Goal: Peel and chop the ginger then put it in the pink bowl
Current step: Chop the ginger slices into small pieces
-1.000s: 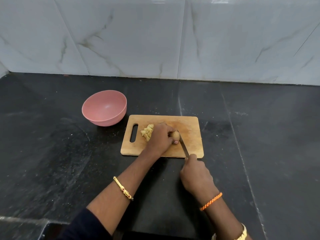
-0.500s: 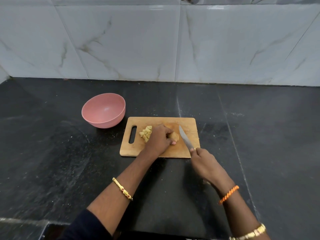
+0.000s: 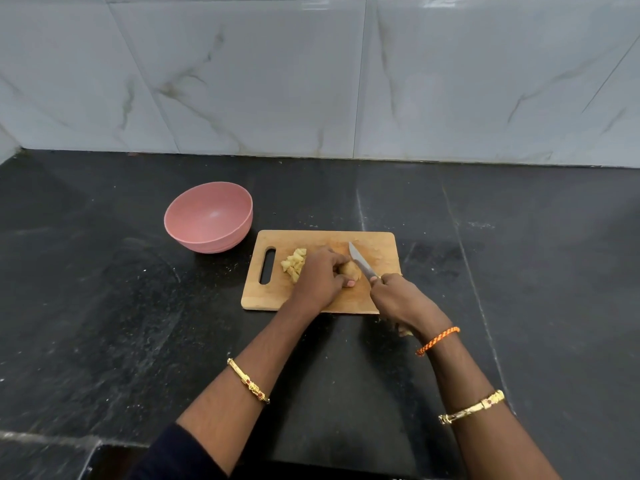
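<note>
On the wooden cutting board (image 3: 375, 245), my left hand (image 3: 320, 275) pins down a peeled lump of ginger (image 3: 350, 270). My right hand (image 3: 398, 299) grips a knife (image 3: 360, 262) whose blade rests against the right side of the lump, tip pointing away from me. A small heap of chopped ginger (image 3: 294, 264) lies just left of my left hand, near the board's handle slot. The pink bowl (image 3: 209, 216) stands empty on the counter, up and left of the board.
The black stone counter (image 3: 104, 306) runs wide on both sides of the board. A marble-tiled wall (image 3: 311, 81) closes off the back. A few pale scraps (image 3: 403, 331) lie on the counter under my right wrist.
My right hand has swung right and turned, so the knife now slants across the ginger's right side instead of pointing straight down at it. My left hand has kept its hold.
</note>
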